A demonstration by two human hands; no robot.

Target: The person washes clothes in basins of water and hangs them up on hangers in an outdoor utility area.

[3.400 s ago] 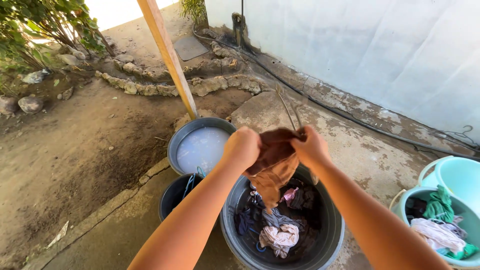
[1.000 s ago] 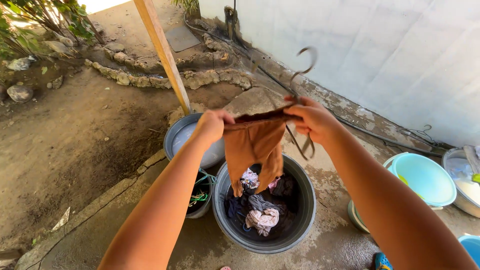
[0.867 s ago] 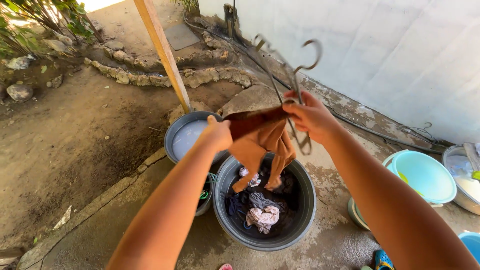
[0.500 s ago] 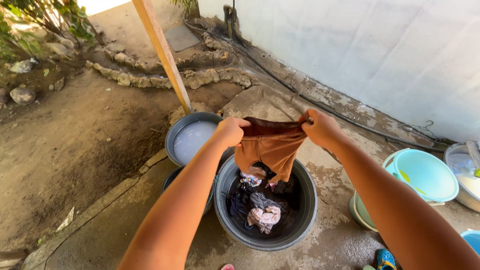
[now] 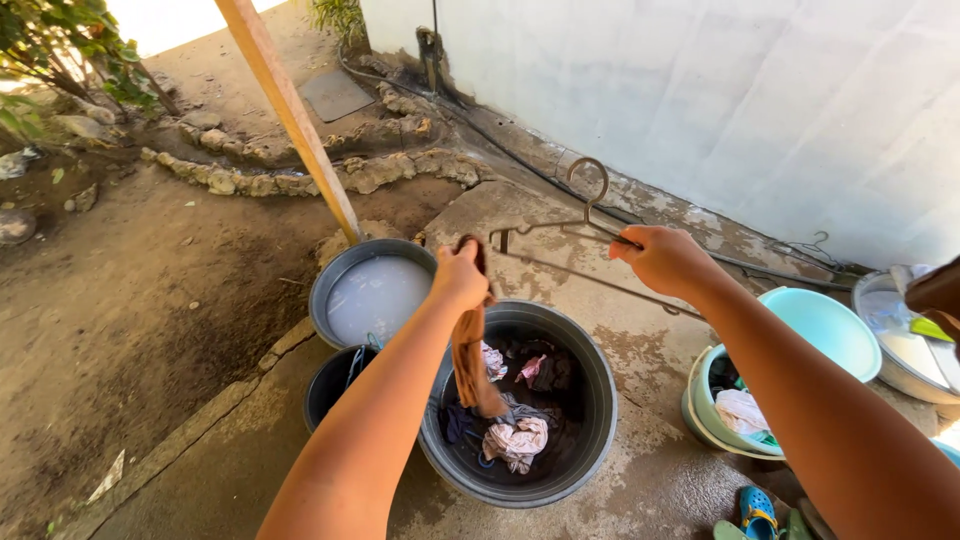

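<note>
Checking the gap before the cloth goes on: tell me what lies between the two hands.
In the head view, only the wire hanger's bar spans between the left hand, holding the brown garment, and the right hand; concrete below.

no packages, labels, signs or screens appear anywhere in this outdoor washing area.
</note>
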